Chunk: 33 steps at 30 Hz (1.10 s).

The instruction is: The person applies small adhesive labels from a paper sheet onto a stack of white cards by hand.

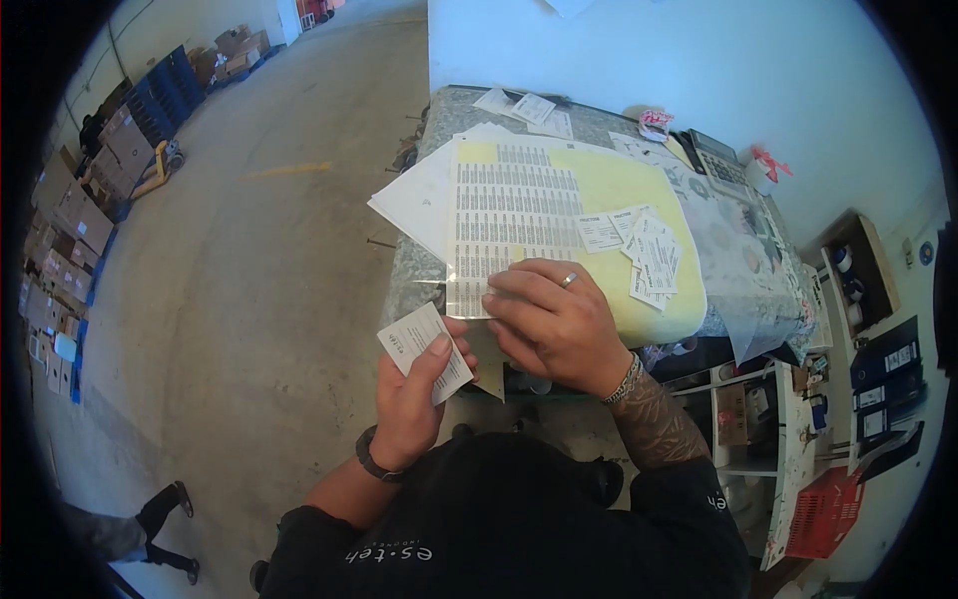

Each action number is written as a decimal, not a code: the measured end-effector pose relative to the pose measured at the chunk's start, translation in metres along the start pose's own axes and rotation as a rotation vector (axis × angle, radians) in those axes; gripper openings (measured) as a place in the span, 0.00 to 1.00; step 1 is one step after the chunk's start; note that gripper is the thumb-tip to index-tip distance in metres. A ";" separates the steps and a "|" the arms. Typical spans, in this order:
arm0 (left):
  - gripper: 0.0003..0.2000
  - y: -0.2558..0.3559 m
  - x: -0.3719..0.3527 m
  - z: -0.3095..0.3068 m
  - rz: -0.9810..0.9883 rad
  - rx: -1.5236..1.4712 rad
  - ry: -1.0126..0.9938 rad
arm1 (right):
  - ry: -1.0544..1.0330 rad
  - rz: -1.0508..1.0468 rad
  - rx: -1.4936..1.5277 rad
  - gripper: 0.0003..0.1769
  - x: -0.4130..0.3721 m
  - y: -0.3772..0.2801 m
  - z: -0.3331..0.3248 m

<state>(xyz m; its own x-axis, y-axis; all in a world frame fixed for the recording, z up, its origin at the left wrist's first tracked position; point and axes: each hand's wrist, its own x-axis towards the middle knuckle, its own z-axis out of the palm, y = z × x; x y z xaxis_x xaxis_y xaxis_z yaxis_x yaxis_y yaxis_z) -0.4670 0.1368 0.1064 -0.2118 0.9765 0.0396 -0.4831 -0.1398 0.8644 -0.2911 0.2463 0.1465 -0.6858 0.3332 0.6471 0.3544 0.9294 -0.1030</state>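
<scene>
Between the thumb and fingers of my left hand (414, 399) is a white printed card (427, 351), held just off the table's near edge. My right hand (559, 319), with a ring on one finger, has its fingertips on the lower edge of a label sheet (514, 205) with rows of small printed stickers. Its fingers are bent and close together; whether they pinch a sticker is hidden. The sheet lies on a yellow backing (624, 190). Several small white cards (654, 258) lie loosely piled on the yellow backing, right of the sheet.
A calculator (720, 165) and a white cup (761, 175) stand at the table's back right. White papers (419, 205) stick out on the left. Shelves and a red basket (823, 514) are at right. Another person's legs (165, 524) show at lower left.
</scene>
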 end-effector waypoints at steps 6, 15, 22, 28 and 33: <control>0.17 0.000 -0.001 -0.001 0.003 0.004 0.020 | 0.014 0.014 0.021 0.11 0.002 -0.001 0.002; 0.14 0.000 -0.003 -0.005 0.012 -0.067 -0.018 | 0.036 0.104 0.092 0.10 0.003 -0.006 0.001; 0.14 0.000 -0.003 -0.005 0.011 -0.072 -0.016 | 0.013 0.167 0.163 0.07 0.004 -0.004 0.001; 0.15 0.001 -0.003 -0.005 0.015 -0.072 -0.017 | 0.014 0.200 0.180 0.06 0.005 -0.005 0.002; 0.15 0.000 -0.004 -0.007 0.013 -0.078 -0.018 | 0.017 0.231 0.213 0.05 0.005 -0.003 0.004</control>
<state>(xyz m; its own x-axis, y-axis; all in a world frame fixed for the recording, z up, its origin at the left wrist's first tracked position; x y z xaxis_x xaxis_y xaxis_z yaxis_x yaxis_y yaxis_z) -0.4722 0.1314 0.1032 -0.2039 0.9771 0.0605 -0.5449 -0.1646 0.8222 -0.2979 0.2457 0.1472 -0.5912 0.5380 0.6009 0.3571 0.8426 -0.4031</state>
